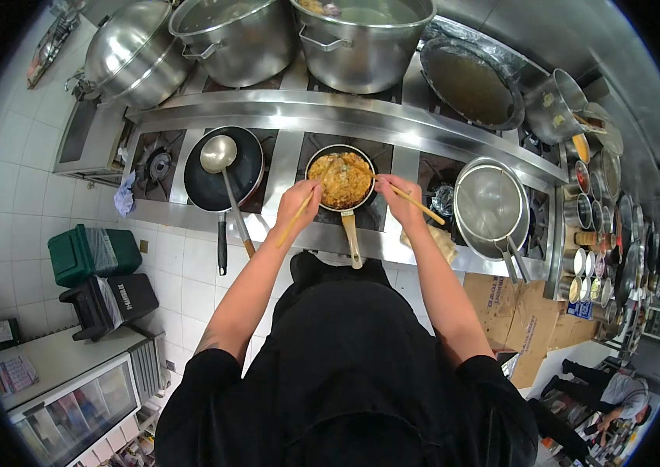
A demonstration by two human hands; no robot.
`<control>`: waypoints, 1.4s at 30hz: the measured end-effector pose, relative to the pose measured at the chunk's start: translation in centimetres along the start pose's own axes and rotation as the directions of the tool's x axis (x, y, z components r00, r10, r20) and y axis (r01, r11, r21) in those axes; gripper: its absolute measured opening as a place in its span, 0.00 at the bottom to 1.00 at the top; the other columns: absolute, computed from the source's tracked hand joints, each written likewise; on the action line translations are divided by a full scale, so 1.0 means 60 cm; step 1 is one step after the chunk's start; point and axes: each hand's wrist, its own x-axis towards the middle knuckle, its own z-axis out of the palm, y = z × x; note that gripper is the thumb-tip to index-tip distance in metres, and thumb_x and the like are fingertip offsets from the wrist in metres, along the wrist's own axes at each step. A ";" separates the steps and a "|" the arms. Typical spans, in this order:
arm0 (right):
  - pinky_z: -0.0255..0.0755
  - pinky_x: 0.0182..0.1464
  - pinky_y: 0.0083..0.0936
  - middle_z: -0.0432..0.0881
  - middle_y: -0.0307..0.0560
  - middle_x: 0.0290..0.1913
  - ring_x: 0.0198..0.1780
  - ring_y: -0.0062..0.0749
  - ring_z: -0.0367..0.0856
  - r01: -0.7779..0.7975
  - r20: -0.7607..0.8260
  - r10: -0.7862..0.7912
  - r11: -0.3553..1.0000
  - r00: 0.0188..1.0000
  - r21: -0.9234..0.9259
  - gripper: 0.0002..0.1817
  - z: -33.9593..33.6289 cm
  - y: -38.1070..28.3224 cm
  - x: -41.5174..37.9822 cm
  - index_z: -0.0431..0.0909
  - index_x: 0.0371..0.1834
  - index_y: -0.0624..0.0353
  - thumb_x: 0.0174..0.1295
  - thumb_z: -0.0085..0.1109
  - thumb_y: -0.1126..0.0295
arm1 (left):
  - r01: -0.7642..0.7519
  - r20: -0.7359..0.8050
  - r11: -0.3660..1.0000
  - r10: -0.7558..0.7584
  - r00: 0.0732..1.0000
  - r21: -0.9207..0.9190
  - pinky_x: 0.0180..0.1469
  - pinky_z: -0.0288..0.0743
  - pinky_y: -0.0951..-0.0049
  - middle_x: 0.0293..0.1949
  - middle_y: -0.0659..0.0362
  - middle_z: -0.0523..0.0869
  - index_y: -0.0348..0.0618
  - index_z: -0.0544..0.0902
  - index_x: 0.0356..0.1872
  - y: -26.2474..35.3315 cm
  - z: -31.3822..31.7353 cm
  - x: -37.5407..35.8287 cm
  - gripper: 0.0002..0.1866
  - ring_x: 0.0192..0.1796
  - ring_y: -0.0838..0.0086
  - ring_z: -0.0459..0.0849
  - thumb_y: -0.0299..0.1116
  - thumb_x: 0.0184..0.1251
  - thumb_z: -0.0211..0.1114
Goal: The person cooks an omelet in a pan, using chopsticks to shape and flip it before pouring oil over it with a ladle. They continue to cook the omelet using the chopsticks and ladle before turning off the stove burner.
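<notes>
A small frying pan (350,227) with a tan handle sits on the middle burner, filled with a golden-brown, lumpy layer of food (337,179), perhaps egg. At the pan's left rim, my left hand (299,208) is closed around a wooden chopstick (286,232) whose rear end points back towards me. Opposite it, my right hand (398,199) grips a second wooden chopstick (427,210), slanting out to the right. Its front end reaches the food's right edge. Where the left chopstick's tip lies is hard to make out.
Left of the pan, a black frying pan (199,180) holds a metal ladle (218,154). A metal strainer (490,201) rests on the right burners, near a folded cloth (435,243). Large stockpots (361,54) line the back shelf. Another person (618,397) is at far right.
</notes>
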 end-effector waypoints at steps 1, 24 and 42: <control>0.84 0.48 0.23 0.92 0.54 0.41 0.44 0.30 0.92 -0.003 0.001 0.003 1.000 1.000 0.000 0.16 -0.004 -0.008 -0.002 0.86 0.53 0.71 0.75 0.61 0.67 | 0.016 -0.001 1.000 -0.016 1.000 0.001 0.40 0.81 0.55 0.37 0.43 0.88 0.36 0.86 0.46 0.009 -0.006 -0.001 0.08 0.38 0.46 0.87 0.28 0.72 0.64; 0.83 0.49 0.24 0.93 0.53 0.40 0.43 0.30 0.93 0.014 -0.114 -0.012 1.000 0.993 0.017 0.14 -0.044 0.016 -0.051 0.87 0.52 0.69 0.73 0.63 0.69 | 0.053 0.066 0.994 -0.047 0.997 -0.093 0.43 0.82 0.57 0.39 0.43 0.88 0.34 0.86 0.45 0.047 0.021 -0.006 0.08 0.42 0.46 0.88 0.27 0.72 0.64; 0.83 0.46 0.26 0.92 0.53 0.37 0.41 0.30 0.93 0.073 -0.168 -0.064 0.996 0.984 0.050 0.15 -0.039 0.004 -0.046 0.89 0.50 0.65 0.72 0.64 0.64 | 0.011 0.074 0.997 -0.005 0.997 -0.073 0.45 0.82 0.55 0.40 0.43 0.88 0.36 0.86 0.46 0.057 0.026 -0.005 0.08 0.43 0.45 0.88 0.28 0.73 0.63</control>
